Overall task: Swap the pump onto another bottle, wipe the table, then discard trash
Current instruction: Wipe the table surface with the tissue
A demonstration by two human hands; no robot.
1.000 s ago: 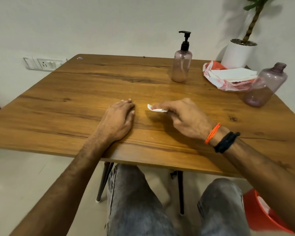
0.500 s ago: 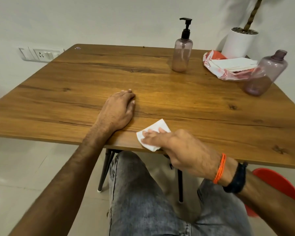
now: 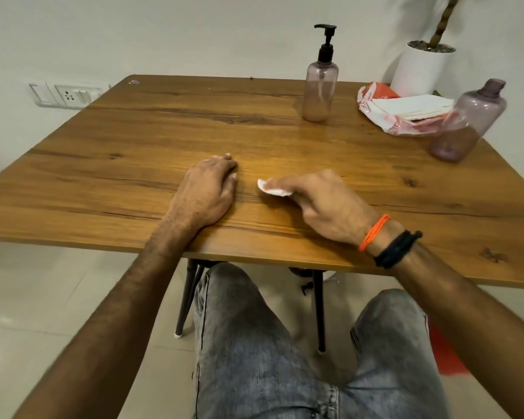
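Right hand (image 3: 321, 204) presses a white tissue (image 3: 271, 189) flat on the wooden table (image 3: 133, 182), fingers extended over it near the front edge. Left hand (image 3: 208, 192) rests palm-down just beside, fingers together, holding nothing. Pump bottle (image 3: 319, 86) stands upright at the far side; capless bottle (image 3: 466, 122) far right.
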